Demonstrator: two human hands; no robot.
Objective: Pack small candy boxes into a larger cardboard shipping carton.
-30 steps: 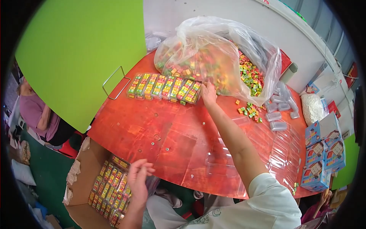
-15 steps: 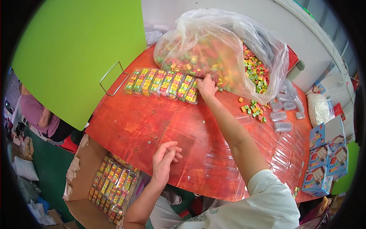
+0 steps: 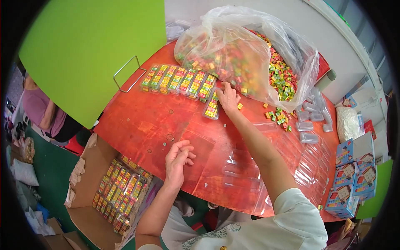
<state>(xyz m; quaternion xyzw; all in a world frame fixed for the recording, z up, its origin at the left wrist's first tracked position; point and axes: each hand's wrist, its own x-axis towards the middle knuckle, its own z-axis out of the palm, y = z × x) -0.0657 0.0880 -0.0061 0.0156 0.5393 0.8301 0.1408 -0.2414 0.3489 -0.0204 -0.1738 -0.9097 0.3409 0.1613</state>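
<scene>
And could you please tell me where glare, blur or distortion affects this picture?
All in the head view: glare streaks the clear trays on the red table; the cloudy bag blurs blocks inside; the wall's top edge bows, fisheye-style; the right hand looks fairly sharp.

A big red table (image 3: pixel 137 116) fills the middle of the room. Its top is shiny, with lighter and darker red patches and a few small round marks. Light makes bright white spots on its right side. At the far left stands a tall, flat, bright green board (image 3: pixel 91 54). A plain pale wall (image 3: pixel 185 9) runs along the far side. The floor (image 3: pixel 52 162) on the left is dark green. Near the right edge is another green board (image 3: pixel 377 191).
</scene>
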